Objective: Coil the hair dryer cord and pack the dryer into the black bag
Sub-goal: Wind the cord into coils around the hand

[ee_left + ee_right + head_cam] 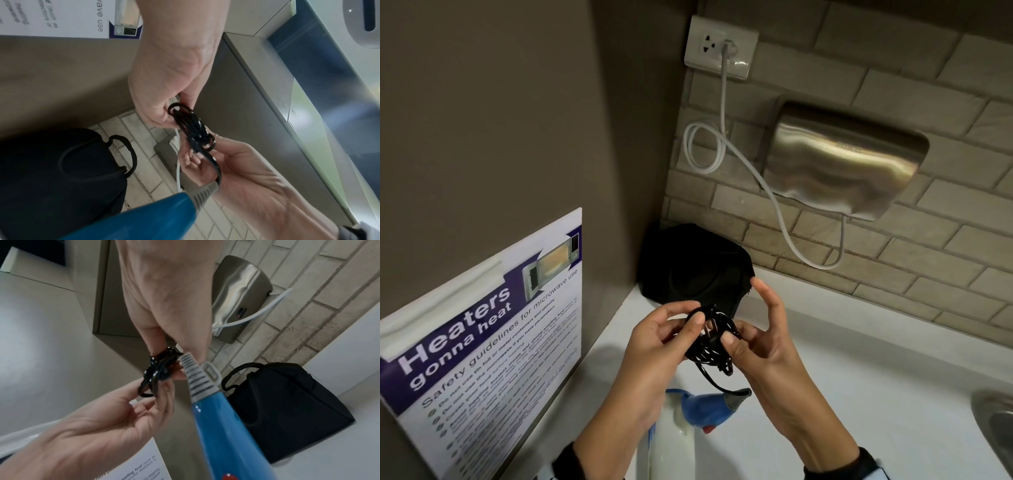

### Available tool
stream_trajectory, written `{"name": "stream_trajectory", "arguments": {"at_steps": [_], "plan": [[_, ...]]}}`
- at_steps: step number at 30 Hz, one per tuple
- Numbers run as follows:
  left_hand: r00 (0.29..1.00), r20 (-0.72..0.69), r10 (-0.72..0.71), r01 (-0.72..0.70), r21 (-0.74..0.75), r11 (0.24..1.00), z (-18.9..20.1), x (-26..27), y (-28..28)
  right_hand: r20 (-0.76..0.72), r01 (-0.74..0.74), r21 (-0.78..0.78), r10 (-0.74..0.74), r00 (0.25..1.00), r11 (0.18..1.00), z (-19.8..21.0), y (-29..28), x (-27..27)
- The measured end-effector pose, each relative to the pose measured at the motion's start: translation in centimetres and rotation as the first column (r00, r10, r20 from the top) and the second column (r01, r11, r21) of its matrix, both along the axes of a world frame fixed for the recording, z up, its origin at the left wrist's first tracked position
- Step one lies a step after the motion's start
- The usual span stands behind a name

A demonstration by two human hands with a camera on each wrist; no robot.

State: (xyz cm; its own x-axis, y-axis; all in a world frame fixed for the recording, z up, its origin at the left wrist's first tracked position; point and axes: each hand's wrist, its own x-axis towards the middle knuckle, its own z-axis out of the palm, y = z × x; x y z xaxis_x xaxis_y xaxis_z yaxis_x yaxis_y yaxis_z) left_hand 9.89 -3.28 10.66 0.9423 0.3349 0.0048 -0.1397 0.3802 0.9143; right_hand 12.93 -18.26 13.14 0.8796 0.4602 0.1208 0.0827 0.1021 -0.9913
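Dim, even indoor light; glare streaked the steel hand dryer (842,161). Wrist views were soft with motion blur, and straight lines bowed near the edges.

Two bare hands, dark bands at both wrists.

L: left hand (654,342) bare from fingertips to wrist; nails short & plain; a black band (563,459) wraps the wrist at the bottom edge of the head view, w/ only part of it in frame, so can't tell strap from cuff. R: right hand (760,342) also bare, same short plain nails; black wristband (863,460) snug round the wrist, w/ a pale, whitish sleeve edge (881,474) just behind it. Left wrist view shows the same R-side dark band & white fabric at its bottom-right corner, blurred. Palms show creases in both wrist views; forearms otherwise uncovered up to the bands.
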Motion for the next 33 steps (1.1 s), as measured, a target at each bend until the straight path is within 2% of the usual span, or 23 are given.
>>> {"name": "stream_trajectory", "arguments": {"at_steps": [4, 9, 14, 17, 20, 22, 26, 33], "plan": [[0.999, -0.031, -0.024, 0.024, -0.005, 1.0, -0.5, 0.1, -0.3, 0.052, 0.025, -0.022, -0.024, 0.998, 0.999, 0.4, -0.1, -0.1], [0.997, 0.008, 0.076, -0.076, 0.022, 0.997, -0.7, 0.1, -1.0, 0.006, 0.064, -0.018, -0.064, 0.998, 0.998, -0.1, 0.4, 0.2], [0.984, 0.111, 0.136, -0.16, 0.245, 0.956, -0.8, -0.2, -1.8, -0.03, 0.165, -0.003, -0.165, 0.986, 0.986, -0.4, 0.7, 0.5], [0.981, 0.145, 0.126, -0.169, 0.345, 0.923, -0.5, -0.4, -2.1, -0.037, 0.2, 0.038, -0.199, 0.979, 0.979, -0.4, 0.7, 0.3], [0.973, 0.175, 0.153, -0.223, 0.514, 0.829, -0.6, -0.3, -2.3, -0.051, 0.177, 0.057, -0.174, 0.983, 0.983, -0.4, 0.7, 0.1], [0.965, 0.193, 0.178, -0.257, 0.563, 0.785, -0.6, -0.1, -2.1, -0.035, 0.165, 0.022, -0.165, 0.986, 0.986, -0.5, 0.6, 0.0], [0.976, 0.163, 0.145, -0.212, 0.548, 0.809, -1.1, -0.1, -1.8, 0.041, 0.155, -0.119, -0.151, 0.988, 0.981, 0.1, 0.2, 0.1], [0.964, 0.222, 0.149, -0.235, 0.433, 0.871, -0.8, -0.3, -2.6, -0.016, 0.078, -0.095, -0.08, 0.997, 0.992, 1.0, -0.4, 0.4]]}}
